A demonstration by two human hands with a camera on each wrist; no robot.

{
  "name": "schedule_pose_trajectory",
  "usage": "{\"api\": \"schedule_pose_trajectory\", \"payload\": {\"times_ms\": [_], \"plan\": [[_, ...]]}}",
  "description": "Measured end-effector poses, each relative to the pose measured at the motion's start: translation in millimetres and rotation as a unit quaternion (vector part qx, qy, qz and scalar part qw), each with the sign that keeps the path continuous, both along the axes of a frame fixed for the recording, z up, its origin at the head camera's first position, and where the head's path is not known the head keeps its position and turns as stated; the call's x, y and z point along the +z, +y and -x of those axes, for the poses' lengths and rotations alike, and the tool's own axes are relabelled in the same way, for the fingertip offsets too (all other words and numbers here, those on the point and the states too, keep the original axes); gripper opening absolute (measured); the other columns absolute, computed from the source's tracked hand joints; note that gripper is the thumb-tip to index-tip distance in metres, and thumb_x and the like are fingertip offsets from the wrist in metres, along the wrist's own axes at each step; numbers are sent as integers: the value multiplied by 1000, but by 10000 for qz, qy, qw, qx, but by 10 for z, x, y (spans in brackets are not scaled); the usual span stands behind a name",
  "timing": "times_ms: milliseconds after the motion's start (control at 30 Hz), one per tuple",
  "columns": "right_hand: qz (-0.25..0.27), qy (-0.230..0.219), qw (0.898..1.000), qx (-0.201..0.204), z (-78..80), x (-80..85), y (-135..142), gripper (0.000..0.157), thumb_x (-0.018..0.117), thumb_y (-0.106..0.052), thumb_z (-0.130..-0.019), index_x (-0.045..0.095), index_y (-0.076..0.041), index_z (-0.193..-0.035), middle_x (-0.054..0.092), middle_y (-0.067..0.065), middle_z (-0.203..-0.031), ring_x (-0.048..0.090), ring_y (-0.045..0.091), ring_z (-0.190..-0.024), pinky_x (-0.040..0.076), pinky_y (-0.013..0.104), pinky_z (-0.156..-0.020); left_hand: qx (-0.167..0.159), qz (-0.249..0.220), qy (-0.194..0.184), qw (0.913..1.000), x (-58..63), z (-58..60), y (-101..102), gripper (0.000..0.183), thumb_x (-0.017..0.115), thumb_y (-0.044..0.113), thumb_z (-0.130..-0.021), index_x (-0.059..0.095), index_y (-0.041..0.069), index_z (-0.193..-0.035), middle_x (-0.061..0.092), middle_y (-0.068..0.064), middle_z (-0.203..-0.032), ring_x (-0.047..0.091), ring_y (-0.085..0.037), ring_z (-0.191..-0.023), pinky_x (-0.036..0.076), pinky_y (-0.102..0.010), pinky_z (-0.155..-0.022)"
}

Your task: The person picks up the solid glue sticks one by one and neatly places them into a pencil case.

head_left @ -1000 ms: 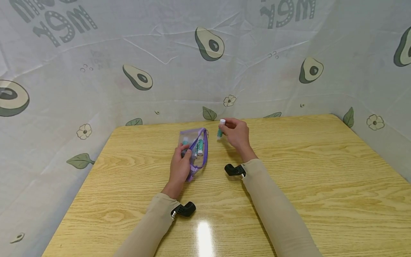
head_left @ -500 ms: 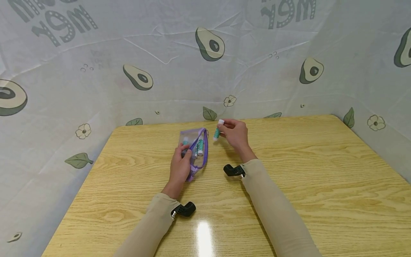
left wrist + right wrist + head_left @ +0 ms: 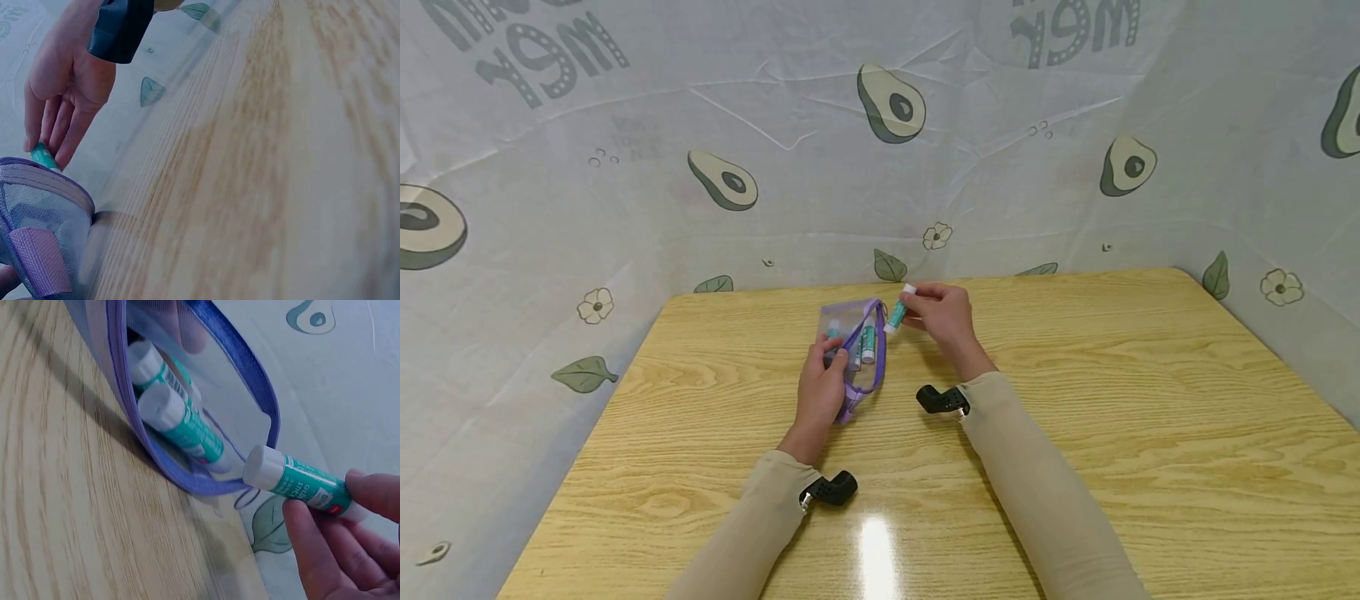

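Observation:
My right hand (image 3: pixel 945 318) pinches a green and white glue stick (image 3: pixel 306 484) between thumb and fingers, tilted, its white end right at the pouch's mouth. The see-through mesh pouch (image 3: pixel 880 367) with purple zip edging lies to the left, its mouth spread wide toward the right hand. Inside it, in the right wrist view, are several more glue sticks (image 3: pixel 187 428) lying side by side. My left hand (image 3: pixel 822 383) holds the pouch's near side, thumb on top at the purple edge; the fingers beneath are partly hidden by the mesh.
A wooden table (image 3: pixel 1112 433) carries everything. Behind it and at the sides hangs a pale cloth (image 3: pixel 812 225) printed with avocados and leaves. A black wrist camera (image 3: pixel 942 399) juts out from the right sleeve, and another black wrist camera (image 3: pixel 835 488) from the left one.
My right hand has moved left with the glue stick, from beside the pouch to its opening. The stick has tipped from nearly upright to slanted. The left hand and pouch stay put.

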State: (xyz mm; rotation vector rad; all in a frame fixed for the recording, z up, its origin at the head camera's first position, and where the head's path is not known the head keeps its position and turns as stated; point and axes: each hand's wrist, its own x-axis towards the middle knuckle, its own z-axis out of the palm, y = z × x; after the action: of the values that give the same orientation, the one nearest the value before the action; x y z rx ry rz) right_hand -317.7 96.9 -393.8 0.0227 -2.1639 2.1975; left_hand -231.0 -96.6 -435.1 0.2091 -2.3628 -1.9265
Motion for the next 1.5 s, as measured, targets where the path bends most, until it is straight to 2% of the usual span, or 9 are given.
{"api": "schedule_pose_trajectory", "payload": {"times_ms": [267,433,633,833,900,1100,1367,1500], "plan": [[59,-454,9987,204,-29,-16,-112,36,74,-13,-101,69,8,-129,74,22,-123,76,9,-80,63,35,-87,35,41,-19,10000,5,2,-4,43,47,28,-113,54,10,-151,22,-5,-179,16,-35,-167,19,-57,-134],[259,-596,9975,273,-52,-28,-183,36,75,-10,-100,69,11,-128,75,21,-114,76,9,-75,64,33,-82,14,29,-9,10000,-2,7,-7,43,47,29,-113,53,10,-151,22,-5,-179,16,-35,-167,19,-57,-134],[349,-703,9958,465,-54,-71,-227,40,74,-10,-100,66,13,-130,76,18,-107,76,10,-74,64,38,-87,25,43,20,10000,-9,18,-7,43,47,29,-112,54,9,-150,23,-6,-179,17,-35,-166,19,-56,-134],[282,-690,9951,652,-68,-103,-272,40,74,-10,-100,66,16,-129,75,17,-104,77,10,-71,66,31,-78,31,63,-17,10000,-4,19,-10,43,47,29,-112,54,10,-151,23,-6,-179,17,-35,-166,19,-56,-134],[286,-731,9948,651,-74,-107,-295,40,74,-10,-100,66,15,-130,74,18,-106,77,10,-70,65,29,-75,31,76,-20,10000,-3,23,-11,43,47,29,-112,54,10,-151,23,-6,-179,17,-34,-167,19,-56,-134],[149,-925,9939,590,-82,-112,-344,39,73,-11,-101,67,12,-131,72,29,-124,76,9,-70,65,29,-76,16,85,19,10000,8,22,-9,44,47,29,-112,54,9,-151,23,-7,-179,16,-34,-167,19,-56,-134],[121,-982,9939,493,-113,-106,-381,36,74,-10,-100,69,12,-128,75,21,-110,75,9,-69,65,27,-71,-21,47,3,10000,22,9,-10,44,47,29,-113,53,9,-151,22,-7,-179,15,-34,-167,19,-57,-134],[123,-989,9938,484,-114,-120,-388,37,74,-10,-100,68,12,-129,75,25,-117,76,9,-69,65,25,-70,5,39,-16,10000,20,14,-13,44,48,29,-113,54,10,-151,22,-7,-179,16,-35,-167,20,-57,-133]]}}
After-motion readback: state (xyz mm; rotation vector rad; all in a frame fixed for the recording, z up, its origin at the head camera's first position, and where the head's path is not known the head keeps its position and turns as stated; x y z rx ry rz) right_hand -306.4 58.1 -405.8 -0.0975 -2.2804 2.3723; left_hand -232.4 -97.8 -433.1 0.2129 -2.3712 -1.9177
